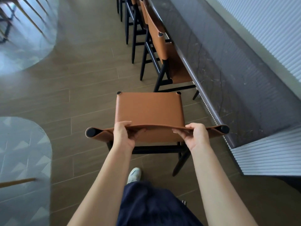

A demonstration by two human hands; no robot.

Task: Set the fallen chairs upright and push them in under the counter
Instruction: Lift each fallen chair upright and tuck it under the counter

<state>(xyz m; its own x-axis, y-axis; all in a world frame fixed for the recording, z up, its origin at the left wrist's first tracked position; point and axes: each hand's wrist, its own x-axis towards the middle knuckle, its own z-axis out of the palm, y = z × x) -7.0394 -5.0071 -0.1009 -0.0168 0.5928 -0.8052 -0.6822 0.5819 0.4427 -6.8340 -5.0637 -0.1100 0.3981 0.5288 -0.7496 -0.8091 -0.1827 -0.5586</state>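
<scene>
One tan leather chair with a black frame (149,108) stands upright on the brown wood-plank floor (81,79), directly in front of the person and just beside the near end of the long dark marble surface (228,82). It is not tucked under: its seat runs alongside the edge instead of facing it. Both hands grasp the top edge of its leather backrest, the left hand (123,134) toward the left post and the right hand (195,136) toward the right post, each with its thumb over the edge and its fingers curled underneath. Two round black post ends show at the backrest's corners and two more at the seat's far corners. Farther along, a row of matching chairs (162,46) is pushed in under the surface; at least three can be counted, the farthest cut off by the frame. One white shoe (134,174) shows below the chair, above dark navy clothing (154,204). Two pale patterned floor areas (24,152) lie to the left.
</scene>
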